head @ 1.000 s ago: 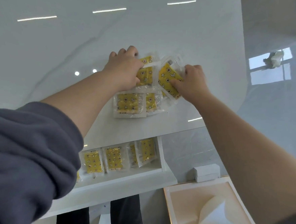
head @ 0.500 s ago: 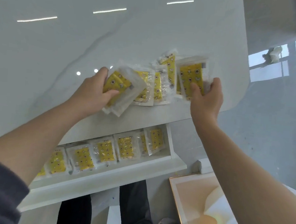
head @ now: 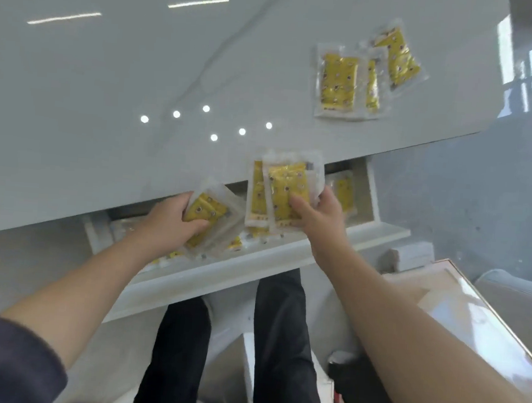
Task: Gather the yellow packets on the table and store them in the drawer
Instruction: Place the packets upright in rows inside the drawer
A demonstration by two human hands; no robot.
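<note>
My left hand (head: 168,223) grips a small stack of yellow packets (head: 208,216) in clear wrappers, low over the open white drawer (head: 221,280). Beside it, my right hand (head: 320,217) holds two more yellow packets (head: 282,193) upright above the drawer, just in front of the table edge. Three yellow packets (head: 339,80) lie overlapping on the glossy white table (head: 108,96) at the far right. More packets (head: 342,191) lie inside the drawer, mostly hidden by my hands.
A white box (head: 412,255) sits on the floor right of the drawer. Next to it, a flat pale panel with a gold rim (head: 458,315) lies at lower right. My dark-trousered legs (head: 280,344) stand below the drawer front.
Both hands have lifted packets off the table and brought them toward me and down over the drawer. Three packets stayed behind on the table.
</note>
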